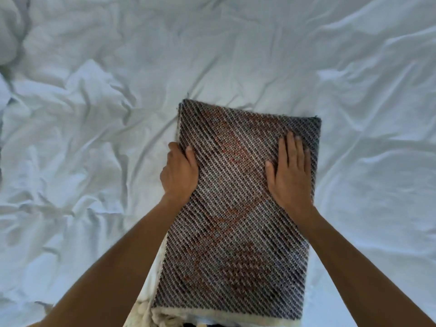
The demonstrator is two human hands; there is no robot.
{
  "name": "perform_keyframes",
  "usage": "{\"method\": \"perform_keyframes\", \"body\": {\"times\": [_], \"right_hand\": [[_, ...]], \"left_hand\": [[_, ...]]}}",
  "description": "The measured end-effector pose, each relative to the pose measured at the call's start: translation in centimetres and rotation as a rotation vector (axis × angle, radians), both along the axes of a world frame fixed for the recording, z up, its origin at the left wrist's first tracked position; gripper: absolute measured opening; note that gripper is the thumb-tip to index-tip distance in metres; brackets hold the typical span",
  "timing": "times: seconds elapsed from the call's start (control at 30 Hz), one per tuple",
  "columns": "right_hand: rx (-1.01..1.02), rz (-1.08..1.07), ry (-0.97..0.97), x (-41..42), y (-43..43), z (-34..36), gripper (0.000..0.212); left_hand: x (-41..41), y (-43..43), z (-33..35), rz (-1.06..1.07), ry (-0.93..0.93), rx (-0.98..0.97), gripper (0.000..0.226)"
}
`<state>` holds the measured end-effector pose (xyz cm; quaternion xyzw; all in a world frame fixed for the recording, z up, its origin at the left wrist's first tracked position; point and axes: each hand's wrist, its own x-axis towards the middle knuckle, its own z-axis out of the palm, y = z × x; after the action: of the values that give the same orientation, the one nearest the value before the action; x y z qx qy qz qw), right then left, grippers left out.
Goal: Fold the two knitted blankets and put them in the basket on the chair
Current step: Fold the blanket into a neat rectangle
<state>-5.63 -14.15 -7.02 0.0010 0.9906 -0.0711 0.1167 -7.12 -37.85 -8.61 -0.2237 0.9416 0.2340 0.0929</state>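
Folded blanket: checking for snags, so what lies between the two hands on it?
Head view: between left hand and right hand lies only bare striped knit of the folded blanket.

Centre: folded knitted blanket (236, 208) fills the middle of the bed; its top lies bare between the two hands.
Left edge: left hand (179, 173) grips the blanket's edge, thumb on top; its forearm bars the near-left approach.
Right edge: right hand (290, 175) lies flat on the blanket; its forearm crosses the near-right corner.
Left flank: rumpled white sheet (82, 149), open, with low ridges only.
Right flank and far side: the same sheet, open to the frame's edges.
Far-left corner: bunched bedding (11, 31) rises in a heap.
Near edge: cream fringed fabric (162, 315) juts from under the blanket (what it is cannot be told).
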Motion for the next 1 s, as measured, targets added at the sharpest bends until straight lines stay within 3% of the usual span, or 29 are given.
{"method": "perform_keyframes", "body": {"times": [0.17, 0.27, 0.37, 0.43, 0.5, 0.63, 0.8, 0.9, 1.0], "right_hand": [[0.035, -0.1, -0.081, 1.2, 2.7, -1.3, 0.071], [0.023, -0.138, -0.067, 0.8, 2.7, -1.3, 0.07], [-0.006, -0.065, 0.013, -0.1, 0.4, -0.8, 0.067], [-0.022, 0.069, 0.039, -0.5, -1.8, -1.1, 0.065], [-0.005, 0.153, 0.021, -1.2, -2.9, -1.9, 0.063], [0.035, 0.104, -0.056, -3.0, 0.5, -4.1, 0.071], [0.057, -0.008, -0.072, -2.7, 4.7, -3.5, 0.071], [0.077, -0.094, -0.081, -3.3, 5.6, -2.3, 0.07], [0.049, -0.084, 0.006, -4.9, 5.2, -0.8, 0.066]], "left_hand": [[-0.8, -1.7, -0.8, -0.022, -0.054, -0.088, 0.029], [-1.2, -0.4, 0.3, 0.001, 0.097, -0.139, 0.032], [0.0, 3.2, 1.6, -0.346, 0.287, -0.165, 0.051], [0.9, 5.8, 1.0, -0.691, 0.211, -0.176, 0.06], [0.5, 6.6, -0.6, -0.844, 0.095, -0.247, 0.063], [-3.0, 2.4, -3.1, -0.689, -0.015, -0.361, 0.068], [-4.0, -3.4, -2.0, -0.629, -0.123, -0.3, 0.068], [-5.0, -2.6, -0.4, -0.572, -0.045, -0.327, 0.065], [-7.3, 0.1, 1.2, -0.646, 0.062, -0.343, 0.082]]}}
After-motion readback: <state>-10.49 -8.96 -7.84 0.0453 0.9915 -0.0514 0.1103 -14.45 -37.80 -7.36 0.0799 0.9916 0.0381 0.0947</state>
